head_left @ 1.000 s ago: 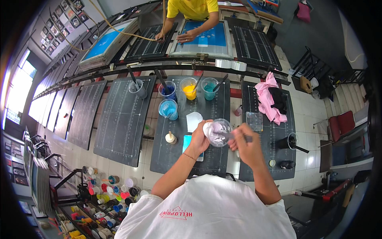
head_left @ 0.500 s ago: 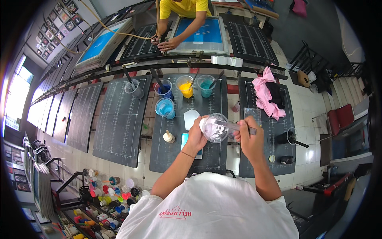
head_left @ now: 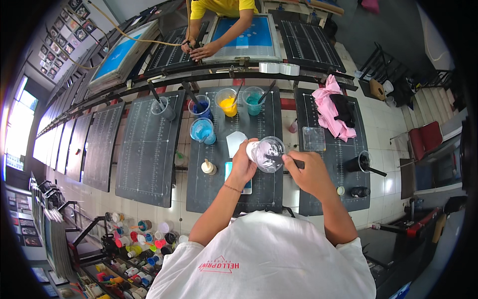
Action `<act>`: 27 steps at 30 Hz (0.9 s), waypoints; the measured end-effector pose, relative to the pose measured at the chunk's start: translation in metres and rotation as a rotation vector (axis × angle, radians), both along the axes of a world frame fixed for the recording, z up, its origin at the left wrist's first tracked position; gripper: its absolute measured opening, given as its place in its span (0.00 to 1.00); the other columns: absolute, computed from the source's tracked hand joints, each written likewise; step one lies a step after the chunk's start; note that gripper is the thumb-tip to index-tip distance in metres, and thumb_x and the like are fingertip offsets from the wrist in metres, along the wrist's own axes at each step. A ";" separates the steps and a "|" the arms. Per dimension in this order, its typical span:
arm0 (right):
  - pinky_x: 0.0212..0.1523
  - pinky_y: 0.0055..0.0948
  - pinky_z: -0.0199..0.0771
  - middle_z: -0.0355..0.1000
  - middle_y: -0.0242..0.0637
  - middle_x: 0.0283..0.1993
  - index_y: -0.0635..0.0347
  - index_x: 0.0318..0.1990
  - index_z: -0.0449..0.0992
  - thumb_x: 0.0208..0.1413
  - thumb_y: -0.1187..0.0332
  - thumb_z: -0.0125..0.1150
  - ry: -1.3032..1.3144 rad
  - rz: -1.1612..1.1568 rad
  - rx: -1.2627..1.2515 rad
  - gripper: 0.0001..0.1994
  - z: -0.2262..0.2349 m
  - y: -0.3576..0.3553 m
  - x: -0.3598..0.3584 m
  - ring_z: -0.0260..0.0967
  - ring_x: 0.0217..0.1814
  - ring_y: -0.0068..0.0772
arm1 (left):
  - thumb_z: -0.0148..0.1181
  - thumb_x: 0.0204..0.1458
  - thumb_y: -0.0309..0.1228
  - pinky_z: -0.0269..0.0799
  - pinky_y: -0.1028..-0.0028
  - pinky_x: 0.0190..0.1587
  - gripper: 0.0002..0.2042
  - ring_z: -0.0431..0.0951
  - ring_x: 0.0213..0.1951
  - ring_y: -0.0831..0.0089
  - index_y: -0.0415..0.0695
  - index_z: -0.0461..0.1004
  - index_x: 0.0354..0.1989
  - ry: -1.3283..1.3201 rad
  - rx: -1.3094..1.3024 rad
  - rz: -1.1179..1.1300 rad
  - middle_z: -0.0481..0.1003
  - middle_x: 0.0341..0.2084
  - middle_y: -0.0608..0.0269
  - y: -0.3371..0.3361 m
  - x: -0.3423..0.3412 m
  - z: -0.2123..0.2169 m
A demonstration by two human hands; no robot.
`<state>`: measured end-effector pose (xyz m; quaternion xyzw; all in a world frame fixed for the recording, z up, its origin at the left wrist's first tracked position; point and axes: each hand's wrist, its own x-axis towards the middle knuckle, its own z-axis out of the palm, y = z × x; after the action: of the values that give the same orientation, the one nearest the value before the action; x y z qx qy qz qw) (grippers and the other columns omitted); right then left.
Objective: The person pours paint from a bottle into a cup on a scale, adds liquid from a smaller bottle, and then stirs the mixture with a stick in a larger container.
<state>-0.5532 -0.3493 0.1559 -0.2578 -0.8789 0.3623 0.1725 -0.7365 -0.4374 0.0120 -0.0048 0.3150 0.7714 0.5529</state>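
My left hand (head_left: 242, 164) grips a clear plastic cup (head_left: 267, 154) tilted on its side above the dark printing board (head_left: 219, 187). Dark smears line the inside of the cup. My right hand (head_left: 308, 172) holds a dark stirring stick (head_left: 284, 159) whose tip reaches into the cup's mouth. Under my left hand lies a phone (head_left: 247, 185) with a turquoise screen, partly hidden. A white paper sheet (head_left: 234, 142) lies just beyond the cup.
Cups of blue (head_left: 201, 131), yellow (head_left: 227, 102) and teal (head_left: 253, 99) ink stand on the board's far end. A pink cloth (head_left: 326, 109) and clear tub (head_left: 313, 138) lie on the right board. Another person's hands (head_left: 199, 49) work a screen frame opposite. Paint jars (head_left: 134, 239) crowd a low rack.
The cup has been raised slightly and tipped further onto its side, and my right hand has moved closer with the stick inside it. The person opposite shifted their hands leftward.
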 end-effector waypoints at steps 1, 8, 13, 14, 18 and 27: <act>0.26 0.36 0.68 0.74 0.45 0.21 0.66 0.29 0.75 0.66 0.63 0.56 0.020 0.047 -0.084 0.16 0.002 0.001 0.000 0.73 0.22 0.39 | 0.36 0.71 0.40 0.79 0.63 0.53 0.18 0.81 0.47 0.64 0.41 0.71 0.51 -0.009 0.007 -0.008 0.79 0.43 0.55 0.000 0.000 0.000; 0.23 0.33 0.68 0.73 0.42 0.19 0.66 0.29 0.77 0.66 0.62 0.57 0.079 -0.089 0.024 0.17 0.002 -0.006 -0.003 0.72 0.21 0.35 | 0.37 0.71 0.41 0.81 0.63 0.50 0.18 0.82 0.45 0.64 0.42 0.71 0.50 0.021 -0.017 -0.021 0.79 0.43 0.55 0.002 -0.004 0.008; 0.24 0.37 0.66 0.69 0.45 0.19 0.65 0.28 0.76 0.65 0.63 0.58 0.088 -0.052 0.071 0.15 0.003 -0.002 -0.003 0.69 0.20 0.44 | 0.36 0.71 0.41 0.81 0.64 0.51 0.18 0.82 0.46 0.63 0.42 0.71 0.50 0.052 0.020 -0.036 0.79 0.43 0.55 0.003 -0.007 0.006; 0.24 0.35 0.66 0.69 0.44 0.19 0.66 0.27 0.75 0.65 0.63 0.58 0.041 0.026 0.114 0.16 0.003 -0.003 -0.002 0.69 0.20 0.40 | 0.35 0.71 0.41 0.80 0.63 0.51 0.18 0.81 0.46 0.63 0.42 0.70 0.50 0.026 0.023 -0.044 0.79 0.43 0.55 0.003 -0.006 0.005; 0.25 0.38 0.65 0.67 0.46 0.18 0.65 0.28 0.76 0.64 0.64 0.57 0.090 -0.251 -0.051 0.15 0.010 -0.001 -0.006 0.69 0.19 0.46 | 0.35 0.71 0.41 0.78 0.61 0.54 0.19 0.80 0.48 0.63 0.42 0.70 0.50 -0.008 0.033 -0.054 0.78 0.44 0.54 -0.001 -0.002 0.009; 0.21 0.32 0.65 0.72 0.42 0.18 0.66 0.28 0.78 0.66 0.63 0.56 0.090 -0.030 0.064 0.17 0.001 -0.001 -0.004 0.68 0.16 0.31 | 0.34 0.71 0.42 0.77 0.61 0.56 0.20 0.80 0.49 0.61 0.41 0.71 0.51 0.019 0.014 -0.035 0.78 0.45 0.53 0.000 -0.006 -0.001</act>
<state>-0.5570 -0.3506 0.1572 -0.2486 -0.8775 0.3425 0.2256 -0.7425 -0.4369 0.0110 0.0122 0.3148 0.7638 0.5633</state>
